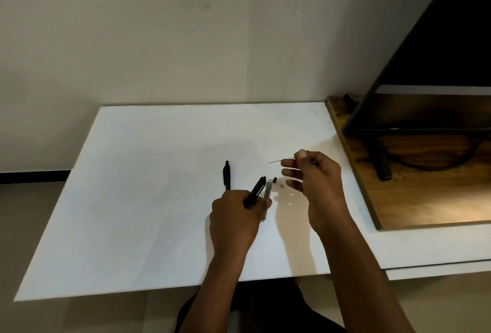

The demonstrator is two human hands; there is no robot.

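My left hand [235,217] grips a black mechanical pencil [255,191], its top end tilted up and to the right. Beside that hand a grey transparent lead case [267,194] lies on the white table [148,199], partly under my fingers. A small black cap [274,180] lies just past the case. My right hand [314,181] hovers above the table to the right and pinches a thin pencil lead [280,160] between thumb and forefinger; the lead points left. A second black pencil [227,175] lies on the table to the left of the first.
A cream wall rises behind the table. On the right stands a wooden board [425,199] with a black metal frame [382,162] and a dark cable on it. A tiny grey piece [282,186] lies near the cap. My legs show under the table's front edge.
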